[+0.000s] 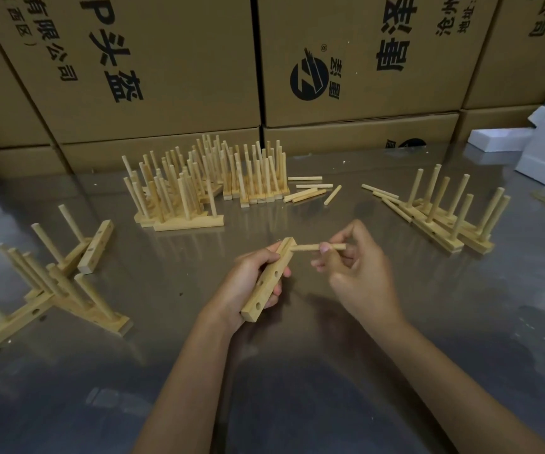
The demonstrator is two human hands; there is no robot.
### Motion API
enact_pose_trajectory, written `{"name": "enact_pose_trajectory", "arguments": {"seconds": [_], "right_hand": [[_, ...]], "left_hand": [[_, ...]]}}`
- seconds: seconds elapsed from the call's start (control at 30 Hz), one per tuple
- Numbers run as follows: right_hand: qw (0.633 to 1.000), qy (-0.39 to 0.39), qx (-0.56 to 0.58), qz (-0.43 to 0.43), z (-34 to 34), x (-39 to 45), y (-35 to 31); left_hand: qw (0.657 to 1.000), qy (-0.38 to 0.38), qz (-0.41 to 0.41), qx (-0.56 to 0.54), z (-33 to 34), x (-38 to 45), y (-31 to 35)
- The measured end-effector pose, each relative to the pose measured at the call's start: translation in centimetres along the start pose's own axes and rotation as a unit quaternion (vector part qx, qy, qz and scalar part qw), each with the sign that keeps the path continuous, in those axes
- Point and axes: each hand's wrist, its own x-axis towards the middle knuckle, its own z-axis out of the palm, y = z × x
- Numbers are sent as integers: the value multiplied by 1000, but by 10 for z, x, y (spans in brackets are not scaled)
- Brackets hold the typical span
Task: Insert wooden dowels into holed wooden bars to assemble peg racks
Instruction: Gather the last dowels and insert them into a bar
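Your shiny grey table (pixel 297 371) carries a dense cluster of finished peg racks (pixel 205 181) at the back, loose dowels (pixel 310 191) just right of it, more racks (pixel 451 221) far right, part-filled bars (pixel 52 283) at left (some tipped over), and white foam blocks (pixel 500 139).

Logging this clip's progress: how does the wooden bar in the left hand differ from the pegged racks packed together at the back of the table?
The pale holed wooden bar is held off the table in the left hand; the finished pale wooden racks stand on the shiny grey table. The bar's visible holes are empty, with the right hand bringing one short wooden dowel to its far end; the racks' dowels stand upright. Both are the same light wood.
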Motion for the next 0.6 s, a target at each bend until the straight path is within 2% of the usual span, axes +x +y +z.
{"name": "enact_pose_trajectory", "arguments": {"seconds": [0.1,0.17,0.27,0.33,0.43,0.6], "right_hand": [[986,-38,-160,-11,-13,1,1],[972,-65,-224,-20,-17,1,0],[933,-119,-333,-62,-16,-1,-1],[906,-123,-393,-95,-13,-2,-1],[887,-111,-428,-131,-9,-2,1],[894,-97,-414,-138,-1,-5,4]], "left_hand": [[999,11,12,32,0,-1,0],[997,21,18,71,0,-1,0],[991,25,21,133,2,-2,-2],[987,18,22,155,3,-3,-3],[990,4,30,137,-1,-5,-2],[993,-12,32,117,-9,-5,-3]]}}
